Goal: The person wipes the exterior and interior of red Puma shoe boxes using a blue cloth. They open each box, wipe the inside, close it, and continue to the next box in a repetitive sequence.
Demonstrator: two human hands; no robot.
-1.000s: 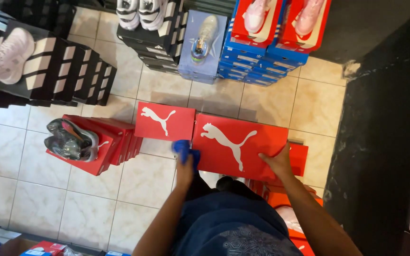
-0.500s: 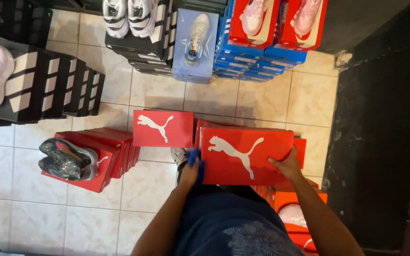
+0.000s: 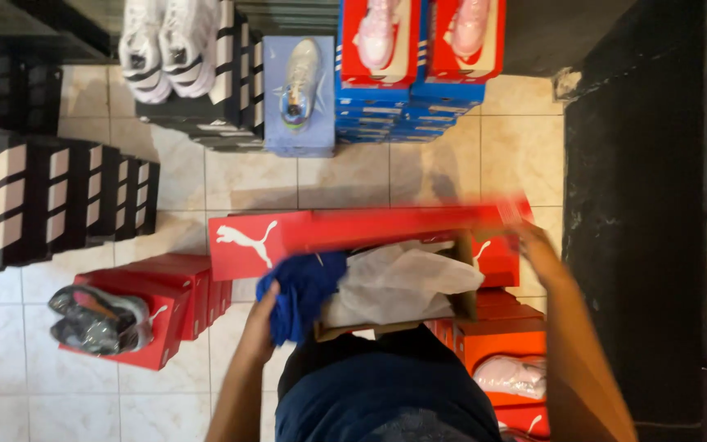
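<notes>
Bare forearms, no sleeves visible; dark navy garment (image 3: pixel 386 393) on torso.

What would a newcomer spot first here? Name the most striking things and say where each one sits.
At the centre, a red shoebox stands open, its lid raised by the right hand, white tissue paper showing inside. The left hand grips a blue cloth at the box's left end. On the tiled floor around it rise stacks of boxes topped with display shoes, such as the dark shoe at lower left.
</notes>
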